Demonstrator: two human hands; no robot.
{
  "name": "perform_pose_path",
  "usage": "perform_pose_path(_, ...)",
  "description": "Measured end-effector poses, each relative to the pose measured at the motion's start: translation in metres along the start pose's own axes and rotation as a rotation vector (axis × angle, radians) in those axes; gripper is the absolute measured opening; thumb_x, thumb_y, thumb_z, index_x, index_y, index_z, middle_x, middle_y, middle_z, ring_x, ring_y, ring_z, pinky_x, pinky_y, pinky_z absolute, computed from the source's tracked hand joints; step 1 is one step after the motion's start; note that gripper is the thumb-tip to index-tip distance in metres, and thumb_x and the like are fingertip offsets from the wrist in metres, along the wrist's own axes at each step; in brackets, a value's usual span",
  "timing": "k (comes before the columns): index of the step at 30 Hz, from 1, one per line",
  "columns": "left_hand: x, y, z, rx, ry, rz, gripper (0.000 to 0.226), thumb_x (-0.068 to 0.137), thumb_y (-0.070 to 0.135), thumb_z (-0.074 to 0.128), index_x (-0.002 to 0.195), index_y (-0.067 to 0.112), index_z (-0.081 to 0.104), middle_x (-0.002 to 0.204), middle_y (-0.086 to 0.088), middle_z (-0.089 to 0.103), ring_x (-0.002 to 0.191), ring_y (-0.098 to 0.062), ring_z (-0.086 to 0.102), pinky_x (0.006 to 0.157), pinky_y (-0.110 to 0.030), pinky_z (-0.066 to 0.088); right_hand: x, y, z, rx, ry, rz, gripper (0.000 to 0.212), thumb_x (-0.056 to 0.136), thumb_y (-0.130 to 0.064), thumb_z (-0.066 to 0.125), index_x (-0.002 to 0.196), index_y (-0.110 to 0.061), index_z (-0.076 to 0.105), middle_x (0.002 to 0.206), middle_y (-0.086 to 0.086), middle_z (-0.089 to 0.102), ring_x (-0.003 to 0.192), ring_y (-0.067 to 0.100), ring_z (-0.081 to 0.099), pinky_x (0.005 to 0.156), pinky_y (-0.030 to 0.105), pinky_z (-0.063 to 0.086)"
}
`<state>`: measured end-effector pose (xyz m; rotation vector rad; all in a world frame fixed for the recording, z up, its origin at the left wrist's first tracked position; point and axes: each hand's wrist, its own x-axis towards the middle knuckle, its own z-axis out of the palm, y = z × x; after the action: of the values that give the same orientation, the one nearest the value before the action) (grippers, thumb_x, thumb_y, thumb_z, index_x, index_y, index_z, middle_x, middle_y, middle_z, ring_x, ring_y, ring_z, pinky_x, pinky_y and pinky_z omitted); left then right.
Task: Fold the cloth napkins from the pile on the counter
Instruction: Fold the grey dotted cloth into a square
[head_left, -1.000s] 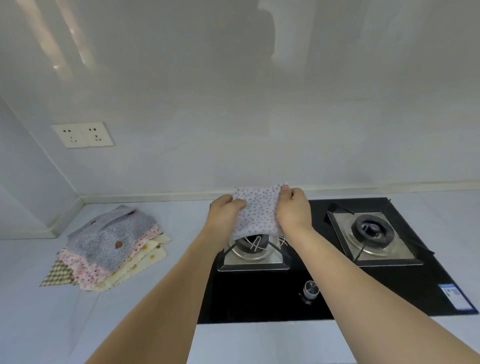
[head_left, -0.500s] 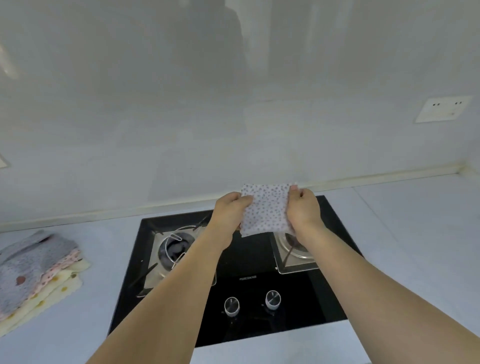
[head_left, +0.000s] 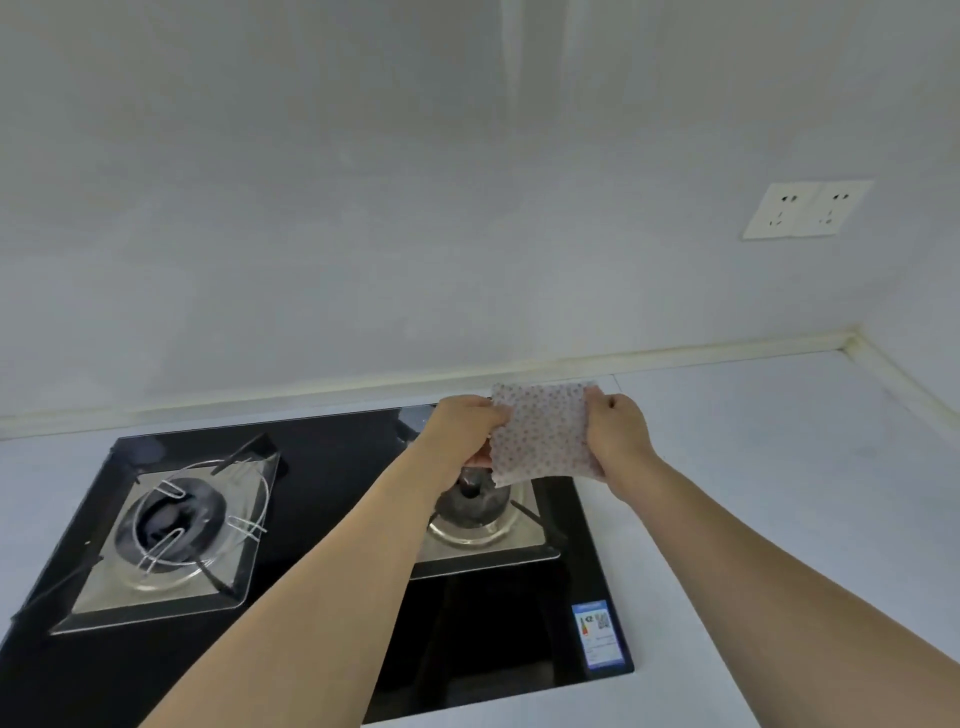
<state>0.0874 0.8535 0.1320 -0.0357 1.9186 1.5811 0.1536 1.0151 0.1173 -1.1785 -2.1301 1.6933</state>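
Note:
A small folded white napkin with tiny dots (head_left: 540, 431) hangs in the air above the right burner and the stove's right edge. My left hand (head_left: 462, 431) grips its left edge. My right hand (head_left: 615, 436) grips its right edge. Both arms reach forward from the bottom of the view. The pile of napkins is out of view.
A black glass gas stove (head_left: 337, 519) fills the counter's middle, with a left burner (head_left: 171, 525) carrying a wire ring and a right burner (head_left: 475, 501). Pale counter (head_left: 779, 467) stretches to the right up to a corner. A wall socket (head_left: 808, 208) sits at the upper right.
My view and both hands have swung right with the napkin, from over the left burner to over the stove's right edge. The napkin pile has left the view on the left.

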Motion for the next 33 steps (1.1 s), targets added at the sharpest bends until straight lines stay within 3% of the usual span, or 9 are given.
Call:
perform_pose_path(4, 0.049, 0.012, 0.058, 0.030, 0.064, -0.006, 0.009, 0.092, 0.010, 0.065, 0.084, 0.007, 0.063, 0.065, -0.004, 0.058, 0.040, -0.006, 0.056, 0.039, -0.018, 0.045, 0.069, 0.019, -0.037, -0.011, -0.018, 0.063, 0.036, 0.098, -0.026, 0.033, 0.119, -0.010, 0.056, 0.114, 0.010, 0.062, 0.096, 0.025, 0.062, 0.084, 0.045, 0.056)
perform_pose_path(7, 0.099, 0.013, 0.104, 0.110, 0.110, -0.004, 0.013, 0.092, 0.009, 0.061, 0.080, 0.006, 0.057, 0.069, -0.010, 0.060, 0.059, -0.019, 0.064, 0.051, -0.034, 0.060, 0.128, 0.033, -0.058, -0.039, -0.028, 0.036, 0.027, 0.096, -0.017, 0.033, 0.107, -0.009, 0.057, 0.111, 0.024, 0.058, 0.089, 0.028, 0.060, 0.079, 0.042, 0.055)
perform_pose_path(11, 0.170, 0.001, 0.150, 0.180, 0.162, -0.024, 0.009, 0.089, 0.013, 0.062, 0.083, 0.011, 0.056, 0.083, -0.018, 0.064, 0.078, -0.032, 0.069, 0.068, -0.053, 0.060, 0.193, 0.058, -0.071, -0.063, -0.106, 0.081, 0.036, 0.099, -0.020, 0.040, 0.134, -0.015, 0.043, 0.125, 0.012, 0.055, 0.104, 0.028, 0.058, 0.088, 0.050, 0.055)
perform_pose_path(15, 0.219, -0.014, 0.170, 0.227, 0.223, -0.063, 0.015, 0.091, 0.015, 0.061, 0.079, 0.014, 0.052, 0.081, -0.012, 0.057, 0.070, -0.027, 0.057, 0.063, -0.039, 0.059, 0.243, 0.077, -0.069, -0.045, -0.196, 0.144, 0.048, 0.095, -0.006, 0.039, 0.143, -0.015, 0.034, 0.120, 0.011, 0.052, 0.100, 0.024, 0.058, 0.089, 0.044, 0.054)
perform_pose_path(17, 0.236, -0.019, 0.173, 0.260, 0.249, -0.078, 0.012, 0.091, 0.016, 0.062, 0.081, 0.012, 0.056, 0.081, -0.013, 0.060, 0.068, -0.028, 0.060, 0.064, -0.040, 0.059, 0.261, 0.085, -0.063, -0.035, -0.232, 0.157, 0.049, 0.095, -0.004, 0.040, 0.143, -0.015, 0.034, 0.111, 0.007, 0.052, 0.092, 0.021, 0.058, 0.089, 0.044, 0.054)
perform_pose_path(20, 0.255, -0.025, 0.171, 0.321, 0.276, -0.083, 0.012, 0.090, 0.014, 0.059, 0.080, 0.009, 0.061, 0.084, -0.018, 0.067, 0.073, -0.035, 0.069, 0.064, -0.041, 0.060, 0.275, 0.093, -0.055, -0.081, -0.276, 0.138, 0.050, 0.094, -0.004, 0.042, 0.142, -0.012, 0.034, 0.120, 0.009, 0.051, 0.087, 0.016, 0.054, 0.080, 0.034, 0.053)
perform_pose_path(25, 0.269, -0.030, 0.166, 0.450, 0.313, -0.049, 0.013, 0.088, 0.014, 0.055, 0.076, 0.010, 0.056, 0.068, -0.010, 0.055, 0.060, -0.028, 0.057, 0.061, -0.039, 0.058, 0.281, 0.102, -0.046, -0.114, -0.265, 0.093, 0.052, 0.092, -0.004, 0.042, 0.143, -0.010, 0.034, 0.128, 0.012, 0.052, 0.100, 0.021, 0.052, 0.080, 0.029, 0.041)
perform_pose_path(29, 0.268, -0.027, 0.167, 0.525, 0.316, -0.051, 0.011, 0.087, 0.019, 0.057, 0.079, 0.012, 0.057, 0.074, -0.008, 0.057, 0.067, -0.028, 0.060, 0.070, -0.044, 0.060, 0.284, 0.102, -0.046, -0.136, -0.253, 0.090, 0.054, 0.092, -0.005, 0.042, 0.145, -0.010, 0.033, 0.127, 0.011, 0.052, 0.101, 0.020, 0.051, 0.082, 0.030, 0.042)
perform_pose_path(33, 0.253, -0.023, 0.165, 0.615, 0.376, -0.010, 0.025, 0.089, 0.021, 0.056, 0.067, 0.013, 0.046, 0.066, 0.000, 0.049, 0.058, -0.018, 0.049, 0.048, -0.026, 0.038, 0.278, 0.092, -0.050, -0.167, -0.230, 0.068, 0.058, 0.092, -0.004, 0.041, 0.148, -0.009, 0.028, 0.133, 0.012, 0.048, 0.102, 0.020, 0.049, 0.079, 0.029, 0.040)
